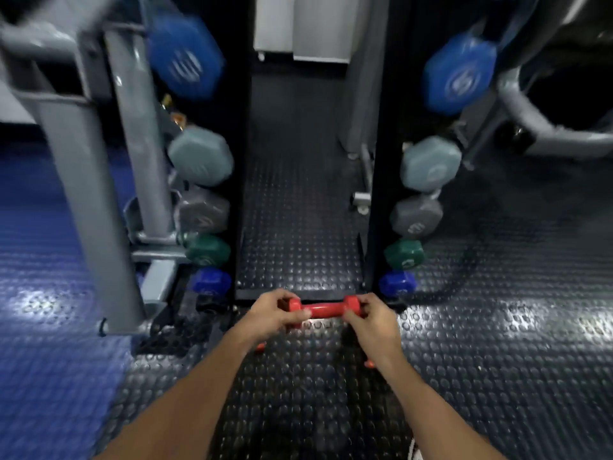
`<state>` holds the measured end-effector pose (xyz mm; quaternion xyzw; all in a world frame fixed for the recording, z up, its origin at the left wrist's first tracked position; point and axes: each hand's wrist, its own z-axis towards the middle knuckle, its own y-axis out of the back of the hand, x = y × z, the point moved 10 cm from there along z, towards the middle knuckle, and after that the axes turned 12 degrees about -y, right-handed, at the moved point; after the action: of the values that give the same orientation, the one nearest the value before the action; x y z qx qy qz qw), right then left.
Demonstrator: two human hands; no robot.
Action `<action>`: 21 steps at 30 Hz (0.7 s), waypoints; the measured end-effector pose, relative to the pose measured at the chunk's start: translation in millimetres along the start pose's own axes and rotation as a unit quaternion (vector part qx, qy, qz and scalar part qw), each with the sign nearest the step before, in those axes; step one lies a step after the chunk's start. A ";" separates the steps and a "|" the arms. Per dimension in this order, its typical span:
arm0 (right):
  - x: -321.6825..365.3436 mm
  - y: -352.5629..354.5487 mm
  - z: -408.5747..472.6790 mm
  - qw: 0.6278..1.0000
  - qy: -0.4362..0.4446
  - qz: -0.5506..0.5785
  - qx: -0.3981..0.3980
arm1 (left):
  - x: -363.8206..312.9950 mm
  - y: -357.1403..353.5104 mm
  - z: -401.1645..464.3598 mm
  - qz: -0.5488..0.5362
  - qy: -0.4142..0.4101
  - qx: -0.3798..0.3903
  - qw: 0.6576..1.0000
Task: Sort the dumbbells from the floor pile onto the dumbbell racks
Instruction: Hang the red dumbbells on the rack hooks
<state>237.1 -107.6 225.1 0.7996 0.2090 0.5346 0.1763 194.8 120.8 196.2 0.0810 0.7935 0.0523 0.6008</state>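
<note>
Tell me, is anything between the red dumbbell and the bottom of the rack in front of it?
Nothing visible. Both hands, left hand and right hand, hold the red dumbbell just before the rack base, below the small blue dumbbell; only bare floor lies there.

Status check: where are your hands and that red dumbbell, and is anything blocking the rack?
Left hand and right hand both grip the red dumbbell, level. Low, at rack foot. Small blue dumbbell racked just above. Nothing in the way.
</note>
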 end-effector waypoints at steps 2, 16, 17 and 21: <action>38.9 15.3 -16.5 0.999 0.031 0.009 0.002 | -43.4 17.8 -15.5 -0.008 -0.031 -0.011 0.999; 324.8 126.1 -114.3 0.966 0.251 0.022 -0.063 | -338.9 105.0 -124.2 0.010 -0.247 0.018 0.969; 343.6 132.1 -121.8 0.961 0.266 0.021 -0.067 | -355.7 111.4 -132.3 0.005 -0.264 0.008 0.965; 415.4 152.8 -150.3 0.941 0.327 0.011 -0.091 | -410.3 143.1 -158.3 -0.032 -0.326 -0.053 0.943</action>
<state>261.4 -11.6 681.9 0.5637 0.1964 0.7853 0.1641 160.5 184.9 653.0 0.0362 0.5523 0.0456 0.8316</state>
